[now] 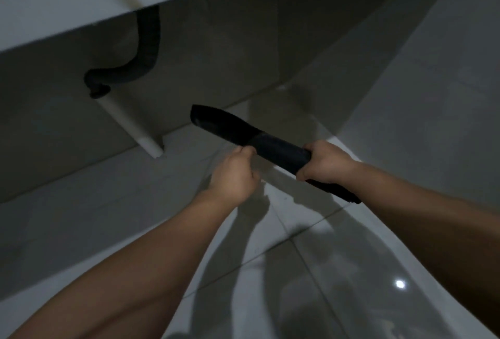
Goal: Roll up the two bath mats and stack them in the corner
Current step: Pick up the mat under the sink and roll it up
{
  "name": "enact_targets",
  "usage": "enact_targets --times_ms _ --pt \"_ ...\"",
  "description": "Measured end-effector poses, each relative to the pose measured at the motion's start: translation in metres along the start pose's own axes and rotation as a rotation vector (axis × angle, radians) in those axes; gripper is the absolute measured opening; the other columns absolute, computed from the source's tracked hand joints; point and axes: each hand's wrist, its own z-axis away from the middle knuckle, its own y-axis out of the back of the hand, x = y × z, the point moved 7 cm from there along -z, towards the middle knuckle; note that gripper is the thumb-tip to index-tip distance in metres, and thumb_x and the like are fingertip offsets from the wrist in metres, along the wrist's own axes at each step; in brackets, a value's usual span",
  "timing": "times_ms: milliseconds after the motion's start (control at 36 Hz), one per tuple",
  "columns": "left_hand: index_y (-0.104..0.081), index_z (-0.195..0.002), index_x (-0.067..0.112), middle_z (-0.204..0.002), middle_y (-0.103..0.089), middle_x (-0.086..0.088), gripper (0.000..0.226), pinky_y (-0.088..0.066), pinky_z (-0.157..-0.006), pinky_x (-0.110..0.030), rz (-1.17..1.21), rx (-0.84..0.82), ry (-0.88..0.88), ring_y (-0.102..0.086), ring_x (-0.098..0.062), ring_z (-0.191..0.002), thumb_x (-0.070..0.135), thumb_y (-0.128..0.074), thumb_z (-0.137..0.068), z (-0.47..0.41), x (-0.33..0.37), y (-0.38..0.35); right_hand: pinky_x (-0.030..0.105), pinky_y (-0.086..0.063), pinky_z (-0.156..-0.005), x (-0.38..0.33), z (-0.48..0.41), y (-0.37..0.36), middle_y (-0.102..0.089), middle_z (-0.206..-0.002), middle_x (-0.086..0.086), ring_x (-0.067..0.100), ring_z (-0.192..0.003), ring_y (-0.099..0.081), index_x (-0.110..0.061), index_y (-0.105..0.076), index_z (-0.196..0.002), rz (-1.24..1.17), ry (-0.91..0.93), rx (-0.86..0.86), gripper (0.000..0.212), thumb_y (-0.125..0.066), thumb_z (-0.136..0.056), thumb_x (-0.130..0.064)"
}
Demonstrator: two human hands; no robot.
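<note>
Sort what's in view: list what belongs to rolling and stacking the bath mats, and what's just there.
Part of the job:
rolled dark mat, gripped by the right hand
left hand, touching the mat's middle
tiled floor

Just there:
dark drain hose
white pipe
counter underside

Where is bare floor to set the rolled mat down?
Bare tile lies below the mat, between the white pipe and the wall base, and toward the right. It is crowded by the dark hose under the counter. Both hands, left and right, grip the mat.
</note>
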Motion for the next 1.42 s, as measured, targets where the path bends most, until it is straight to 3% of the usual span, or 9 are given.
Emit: enact_targets --times_ms 278,389,556,667,833,917,1056,1250,1417 --pt "-0.049 -0.126 0.014 -0.113 -0.063 -0.007 0.043 -0.051 -0.076 -0.032 1.020 -0.150 0.596 -0.064 -0.021 -0.093 0.045 -0.036 -0.099 -0.058 0.075 -0.074 0.033 -0.056 -0.065 0.044 -0.030 0.036 -0.065 -0.074 0.003 0.023 -0.068 -0.065 -0.022 -0.058 -0.089 -0.315 -0.029 0.035 0.032 -0.075 -0.061 -0.024" --pt "-0.046 -0.133 0.004 -0.127 -0.060 -0.015 0.044 -0.052 -0.091 -0.039 1.421 -0.134 0.620 -0.063 -0.026 -0.108 0.032 -0.043 -0.100 -0.075 0.096 -0.089 0.033 -0.055 -0.064 0.063 -0.040 0.042 -0.067 -0.076 0.004 0.022 -0.068 -0.066 -0.020 -0.061 -0.089 -0.419 -0.026 0.022 0.032 -0.075 -0.060 -0.024" --pt "-0.050 -0.126 -0.003 -0.121 -0.063 -0.021 0.038 -0.053 -0.091 -0.043 1.300 -0.119 0.546 -0.064 -0.032 -0.106 0.018 -0.055 -0.095 -0.110 0.091 -0.118 0.034 -0.055 -0.070 0.089 -0.066 0.035 -0.068 -0.089 0.003 0.020 -0.078 -0.066 -0.021 -0.059 -0.102 -0.492 0.051 0.077 0.043 -0.078 -0.064 -0.026" --pt "-0.053 -0.122 -0.007 -0.116 -0.064 -0.023 0.038 -0.052 -0.092 -0.047 1.252 -0.039 0.589 -0.064 -0.035 -0.103 0.016 -0.060 -0.092 -0.138 0.076 -0.141 0.036 -0.050 -0.084 0.102 -0.069 0.027 -0.046 -0.128 0.011 0.032 -0.101 -0.059 -0.026 -0.028 -0.144 -0.147 0.228 0.179 0.078 -0.068 -0.078 -0.031" --pt "-0.057 -0.115 -0.002 -0.111 -0.066 -0.020 0.035 -0.052 -0.091 -0.045 1.096 -0.012 0.589 -0.065 -0.035 -0.100 0.020 -0.064 -0.088 -0.175 0.073 -0.182 0.032 -0.035 -0.107 0.143 -0.077 -0.008 -0.013 -0.158 0.013 0.031 -0.136 -0.034 -0.015 -0.021 -0.150 0.145 0.315 0.262 0.073 -0.060 -0.088 -0.014" --pt "-0.057 -0.117 0.002 -0.111 -0.067 -0.018 0.041 -0.051 -0.092 -0.047 0.976 -0.017 0.553 -0.065 -0.034 -0.099 0.028 -0.066 -0.086 -0.189 0.077 -0.201 0.032 -0.035 -0.107 0.160 -0.093 -0.011 -0.013 -0.159 0.012 0.030 -0.136 -0.034 -0.018 -0.024 -0.149 0.200 0.258 0.273 0.066 -0.056 -0.092 -0.017" --pt "-0.059 -0.113 0.003 -0.110 -0.067 -0.017 0.045 -0.051 -0.092 -0.045 0.830 -0.101 0.509 -0.064 -0.035 -0.099 0.040 -0.063 -0.087 -0.216 0.085 -0.223 0.046 -0.056 -0.072 0.190 -0.111 -0.013 -0.056 -0.127 0.030 0.044 -0.097 -0.066 -0.002 -0.060 -0.121 0.247 0.297 0.357 0.069 -0.088 -0.058 -0.004" --pt "-0.055 -0.119 -0.001 -0.117 -0.062 -0.019 0.047 -0.043 -0.085 -0.031 0.690 -0.221 0.449 -0.058 -0.035 -0.109 0.039 -0.052 -0.094 -0.239 0.090 -0.253 0.047 -0.052 -0.076 0.213 -0.140 -0.019 -0.053 -0.124 0.038 0.050 -0.101 -0.061 0.001 -0.052 -0.126 0.278 0.414 0.341 0.048 -0.050 -0.078 -0.001" --pt "-0.031 -0.145 0.004 -0.136 -0.052 -0.015 0.057 -0.034 -0.090 -0.013 0.718 -0.177 0.338 -0.049 -0.026 -0.125 0.010 -0.055 -0.094 -0.234 0.091 -0.270 0.032 -0.042 -0.100 0.238 -0.170 -0.040 0.011 -0.158 0.012 0.027 -0.133 -0.042 -0.013 -0.005 -0.151 0.324 0.111 0.070 0.062 -0.037 -0.098 -0.008"
